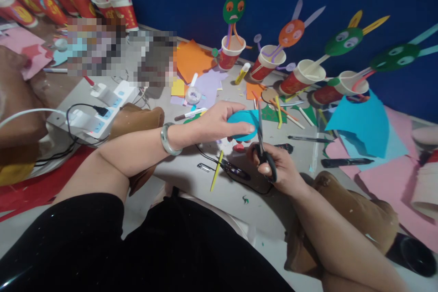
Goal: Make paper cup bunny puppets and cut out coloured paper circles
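My left hand (219,123), with a pale bangle (170,139) on its wrist, is closed on a rounded piece of blue paper (241,124) over the middle of the table. My right hand (278,166) grips black-handled scissors (268,159). Their blades point away from me and stand at the right edge of the blue paper. Whether the blades are cutting into it I cannot tell. Below the hands lie a yellow straw piece (216,171), a safety pin (204,168) and a dark cable.
Red paper cups (232,52) with paper rabbit-like heads line the blue wall. A white power strip (109,105) with plugs and cords sits at left. Blue sheets (362,121), pink paper (390,187), pens and a glue stick (242,74) lie around. Another person's arm (17,96) shows far left.
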`<state>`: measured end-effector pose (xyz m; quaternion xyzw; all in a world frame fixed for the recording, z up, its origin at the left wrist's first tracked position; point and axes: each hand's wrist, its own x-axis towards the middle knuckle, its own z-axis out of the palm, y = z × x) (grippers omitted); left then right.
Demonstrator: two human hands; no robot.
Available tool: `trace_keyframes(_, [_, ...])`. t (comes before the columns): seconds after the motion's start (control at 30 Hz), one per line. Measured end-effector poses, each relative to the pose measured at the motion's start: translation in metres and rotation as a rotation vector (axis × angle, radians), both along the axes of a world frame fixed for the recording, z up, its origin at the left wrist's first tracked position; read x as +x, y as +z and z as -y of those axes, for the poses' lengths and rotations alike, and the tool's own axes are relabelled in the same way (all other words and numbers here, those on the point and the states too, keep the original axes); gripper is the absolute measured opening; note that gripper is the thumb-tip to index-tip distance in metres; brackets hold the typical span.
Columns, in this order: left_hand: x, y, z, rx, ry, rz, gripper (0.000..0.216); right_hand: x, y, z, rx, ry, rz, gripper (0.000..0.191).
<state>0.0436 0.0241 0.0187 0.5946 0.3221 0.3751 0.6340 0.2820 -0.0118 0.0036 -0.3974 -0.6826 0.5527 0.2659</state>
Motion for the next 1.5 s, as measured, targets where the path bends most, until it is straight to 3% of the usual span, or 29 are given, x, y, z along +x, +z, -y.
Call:
trace_keyframes(0.9, [-0.002, 0.0074, -0.0001, 0.0, -0.04, 0.066, 0.02, 0.0066, -0.0045, 0.0001, 0.017, 0.004, -0.013, 0.077])
trace_keyframes(1.5, [-0.0018, 0.0057, -0.0017, -0.031, -0.06, 0.078, 0.033, 0.0058, -0.0023, -0.0008, 0.043, -0.001, 0.015, 0.082])
